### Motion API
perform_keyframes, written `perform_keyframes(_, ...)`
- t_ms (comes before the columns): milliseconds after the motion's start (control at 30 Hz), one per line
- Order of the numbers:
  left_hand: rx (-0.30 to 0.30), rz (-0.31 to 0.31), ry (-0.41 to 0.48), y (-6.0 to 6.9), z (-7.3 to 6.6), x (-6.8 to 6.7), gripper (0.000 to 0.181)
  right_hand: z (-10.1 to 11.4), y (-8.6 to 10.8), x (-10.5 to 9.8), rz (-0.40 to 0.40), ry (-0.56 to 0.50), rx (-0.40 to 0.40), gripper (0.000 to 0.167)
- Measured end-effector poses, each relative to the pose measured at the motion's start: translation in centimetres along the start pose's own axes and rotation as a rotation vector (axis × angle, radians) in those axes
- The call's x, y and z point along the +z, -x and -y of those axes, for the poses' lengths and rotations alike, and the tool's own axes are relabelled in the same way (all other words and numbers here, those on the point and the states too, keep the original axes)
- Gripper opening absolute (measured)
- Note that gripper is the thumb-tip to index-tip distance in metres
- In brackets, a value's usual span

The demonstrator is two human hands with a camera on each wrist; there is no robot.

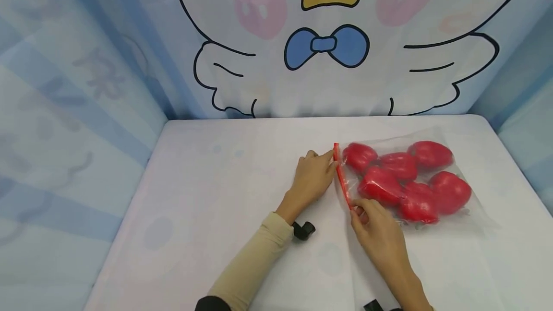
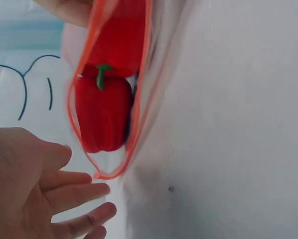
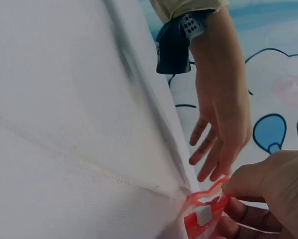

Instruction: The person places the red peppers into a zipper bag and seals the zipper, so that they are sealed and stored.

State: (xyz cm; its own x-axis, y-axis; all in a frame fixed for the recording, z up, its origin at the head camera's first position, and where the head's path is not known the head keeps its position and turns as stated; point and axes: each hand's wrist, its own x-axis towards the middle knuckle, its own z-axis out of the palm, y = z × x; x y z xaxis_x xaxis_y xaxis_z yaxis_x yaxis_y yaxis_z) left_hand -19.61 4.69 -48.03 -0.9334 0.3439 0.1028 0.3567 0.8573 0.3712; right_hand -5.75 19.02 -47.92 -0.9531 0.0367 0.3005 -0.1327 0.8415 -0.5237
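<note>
A clear zip bag [image 1: 440,138] with a red zip edge holds several red bell peppers [image 1: 380,186]. In the left wrist view its mouth [image 2: 124,169] gapes, and a pepper with a green stem [image 2: 104,114] shows inside. My right hand [image 1: 382,234] pinches the near end of the red edge between thumb and fingers. Beside its fingers in the right wrist view sits a white zip slider [image 3: 203,215]. My left hand [image 1: 313,176] is at the far end of that edge, its fingers fairly straight and spread [image 2: 74,194], close to the bag's corner.
Under everything lies a white-covered table [image 1: 207,215]. A cartoon-printed cloth [image 1: 268,76] rises behind its far edge, with blue curtains [image 1: 56,157] at the sides. A black camera mount [image 1: 304,231] is strapped to the left wrist.
</note>
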Motion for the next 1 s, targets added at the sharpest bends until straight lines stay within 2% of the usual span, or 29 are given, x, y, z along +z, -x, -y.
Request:
perform_keyframes(100, -0.074, 0.005, 0.224, 1.8, 0.1, -0.5, 0.035, 0.2, 0.8, -0.5, -0.024, -0.022, 0.023, 0.023)
perform_keyframes(267, -0.178, 0.052, 0.713, 4.9, -0.3, -0.6, 0.028, 0.1, 2.0, -1.6, -0.061, -0.068, 0.084, 0.024)
perform_keyframes(367, -0.236, 0.117, 0.861, 6.8, -0.7, -0.4, 0.028, -0.3, 2.8, -2.3, -0.049, -0.095, 0.154, 0.022)
perform_keyframes(467, -0.281, 0.216, 0.911, 8.5, -1.3, -0.2, 0.028, -0.8, 3.7, -3.2, 0.037, -0.161, 0.304, 0.019)
perform_keyframes(533, -0.31, 0.303, 0.931, 9.5, -1.8, 0.1, 0.026, -1.3, 4.2, -3.7, 0.147, -0.244, 0.446, 0.021)
perform_keyframes(633, -0.35, 0.417, 0.967, 10.6, -2.9, 0.4, 0.022, -2.4, 4.8, -4.2, 0.316, -0.419, 0.645, 0.034)
perform_keyframes(700, -0.364, 0.465, 0.988, 11.1, -3.7, 0.7, 0.018, -3.0, 5.1, -4.2, 0.404, -0.517, 0.734, 0.043)
perform_keyframes(767, -0.356, 0.487, 1.014, 11.4, -4.3, 1.0, 0.015, -3.4, 5.3, -4.0, 0.461, -0.589, 0.778, 0.051)
perform_keyframes(867, -0.313, 0.488, 1.027, 11.7, -5.0, 1.4, 0.018, -3.7, 5.4, -3.6, 0.519, -0.654, 0.81, 0.061)
perform_keyframes(1000, -0.282, 0.439, 1.006, 11.8, -5.4, 1.7, 0.022, -4.0, 5.3, -3.3, 0.57, -0.779, 0.857, 0.061)
